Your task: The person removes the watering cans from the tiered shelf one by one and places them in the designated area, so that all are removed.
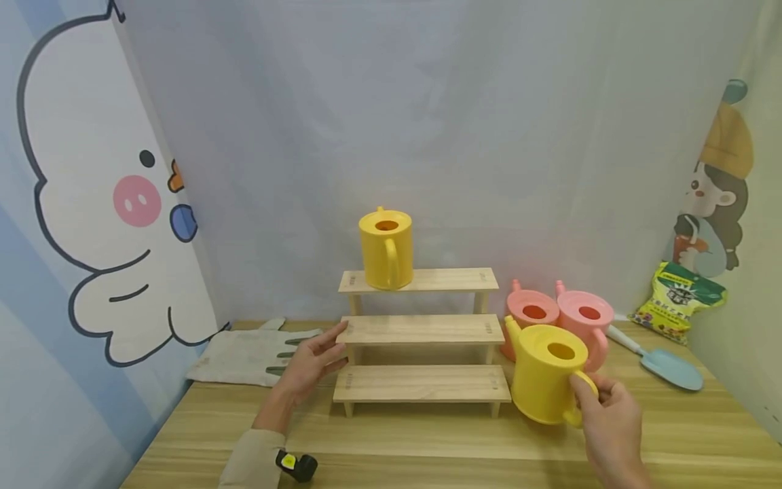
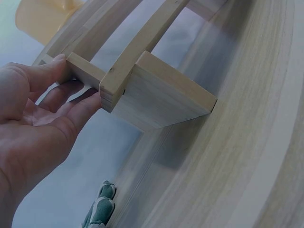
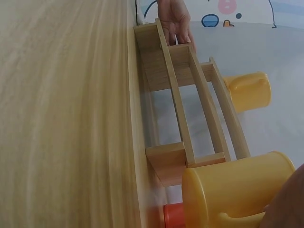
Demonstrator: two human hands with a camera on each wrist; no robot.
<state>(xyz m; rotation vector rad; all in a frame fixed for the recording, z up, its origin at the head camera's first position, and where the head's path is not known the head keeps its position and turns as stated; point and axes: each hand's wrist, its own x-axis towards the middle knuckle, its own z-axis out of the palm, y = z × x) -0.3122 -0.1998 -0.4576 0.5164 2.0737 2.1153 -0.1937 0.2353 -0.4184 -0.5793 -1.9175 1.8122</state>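
A yellow watering can (image 1: 544, 380) is in my right hand (image 1: 613, 424), thumb and fingers around its handle. The can appears lifted off the table, right of the three-step wooden stand (image 1: 421, 387), its spout towards the back left. My left hand (image 1: 311, 363) grips the left end of the stand's middle step, with the thumb at the upper edge and fingers below in the left wrist view. Another yellow watering can (image 1: 379, 255) stands on the top step, towards the left, handle facing me. In the right wrist view, the held watering can (image 3: 237, 190) partly covers the stand's near end.
Two pink watering cans (image 1: 589, 319) stand behind the held one. At the right lie a light-blue trowel (image 1: 672, 369) and a green-and-yellow packet (image 1: 675, 302) against the wall. Pale gloves (image 1: 238, 356) with green parts lie left of the stand. A curtain (image 1: 427, 136) hangs behind the table.
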